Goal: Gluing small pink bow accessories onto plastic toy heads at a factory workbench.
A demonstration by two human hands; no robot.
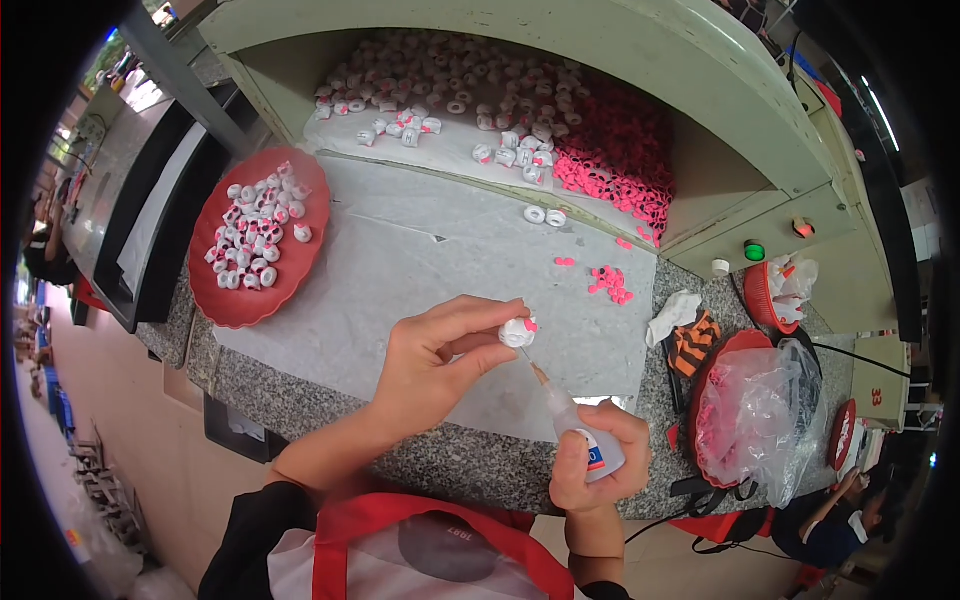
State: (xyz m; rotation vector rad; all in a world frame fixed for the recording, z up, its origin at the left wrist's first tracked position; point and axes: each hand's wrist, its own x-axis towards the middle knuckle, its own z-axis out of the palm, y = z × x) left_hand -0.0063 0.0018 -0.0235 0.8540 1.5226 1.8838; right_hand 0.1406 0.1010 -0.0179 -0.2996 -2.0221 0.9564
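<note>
Between the thumb and fingers of my left hand is a small white molded piece with a pink part on it. My right hand is wrapped round a translucent glue bottle with a labelled body. Its thin tip points up and left and reaches the underside of the white piece; whether it touches, I cannot tell. Beyond my hands, small pink pieces lie loose on the white sheet, with two white pieces above them.
A red scalloped dish with white-and-pink pieces stands left. Under the green cabinet lie piles of white pieces and pink pieces. At right are a striped cloth, a plastic bag on a red tray and a red basket.
</note>
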